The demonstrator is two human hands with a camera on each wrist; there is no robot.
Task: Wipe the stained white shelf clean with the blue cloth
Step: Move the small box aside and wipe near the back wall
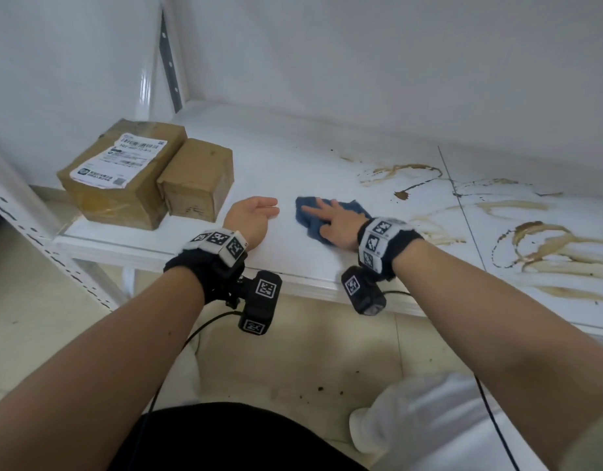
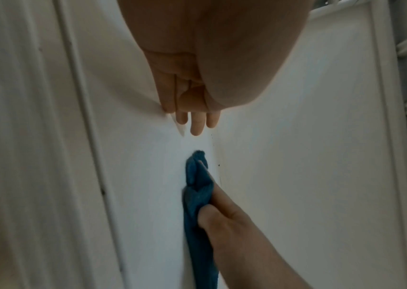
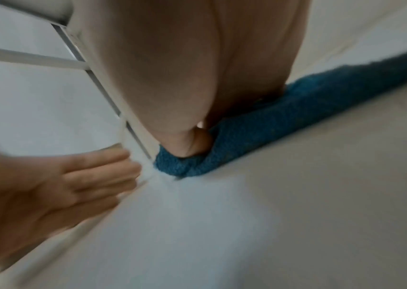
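Both hands are down on the white shelf [image 1: 293, 158], close to its front edge. Her or his right hand [image 1: 334, 226] lies spread on the blue cloth [image 1: 310, 215], fingers straight and pressing it flat rather than clutching it. Just beside it, not touching the cloth, the left hand [image 1: 252, 215] rests on bare shelf with relaxed, uncurled fingers, holding nothing.

That cloth looks soft, light and limp, bunched into folds; I'd judge it will slide easily and ruck up, so a flat palm over its middle suits it better than a pinch at a corner.

Brown stains [image 1: 544, 253] ring and streak the shelf's right half, well clear of the cloth, so most wiping seems ahead. Two cardboard boxes [image 1: 147, 175] sit at the left end.
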